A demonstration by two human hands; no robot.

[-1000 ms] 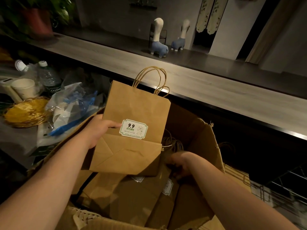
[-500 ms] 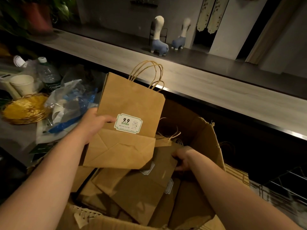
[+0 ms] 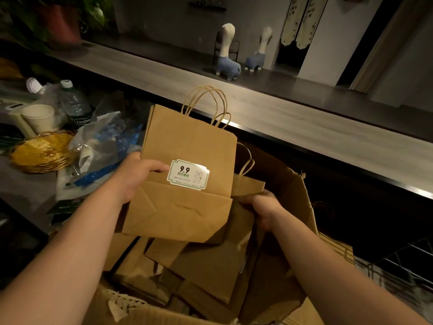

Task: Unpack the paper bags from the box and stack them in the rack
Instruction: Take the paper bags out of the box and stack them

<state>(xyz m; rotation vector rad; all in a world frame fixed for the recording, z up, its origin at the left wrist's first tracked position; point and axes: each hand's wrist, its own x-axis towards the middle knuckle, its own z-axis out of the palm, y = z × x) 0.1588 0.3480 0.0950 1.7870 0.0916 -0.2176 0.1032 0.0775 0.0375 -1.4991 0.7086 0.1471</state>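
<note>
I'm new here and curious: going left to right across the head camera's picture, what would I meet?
Gold wicker basket → paper cup → water bottle → left hand → held paper bag → right hand → wire rack.

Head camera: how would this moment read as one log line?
left hand: holds labelled paper bag above box | right hand: grips second bag | wire rack: lower right

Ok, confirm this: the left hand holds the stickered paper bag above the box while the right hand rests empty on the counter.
Wrong about the right hand: the head view shows it down in the box, gripping another paper bag. The left hand does hold the stickered paper bag above the box.
</note>
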